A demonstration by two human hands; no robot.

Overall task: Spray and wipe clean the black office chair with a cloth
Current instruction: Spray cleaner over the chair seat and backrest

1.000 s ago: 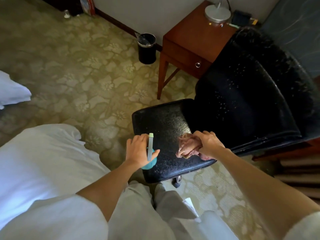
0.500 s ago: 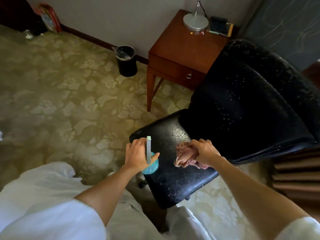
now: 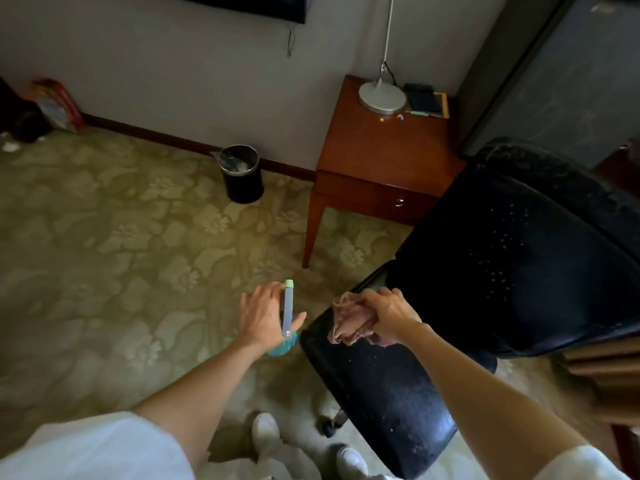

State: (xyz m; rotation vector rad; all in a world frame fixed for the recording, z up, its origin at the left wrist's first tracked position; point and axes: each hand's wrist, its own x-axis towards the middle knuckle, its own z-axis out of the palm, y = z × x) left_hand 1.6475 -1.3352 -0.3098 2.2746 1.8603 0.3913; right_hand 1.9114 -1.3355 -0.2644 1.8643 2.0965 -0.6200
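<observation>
Black office chair [image 3: 519, 258] at right, droplet-speckled | right hand [image 3: 389, 311] grips pink cloth [image 3: 348, 323] on seat edge [image 3: 313, 346] | left hand [image 3: 263, 315] grips spray bottle [image 3: 287, 315] (over carpet [image 3: 138, 271]) | risk: wiping push may roll chair away.

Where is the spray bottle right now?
In the head view, the spray bottle is gripped in the left hand, lower centre, above the carpet, just left of the black chair seat.

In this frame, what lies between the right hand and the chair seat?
A crumpled pink cloth, which the right hand grips and holds against the seat near its far edge. The head view shows it.
</observation>
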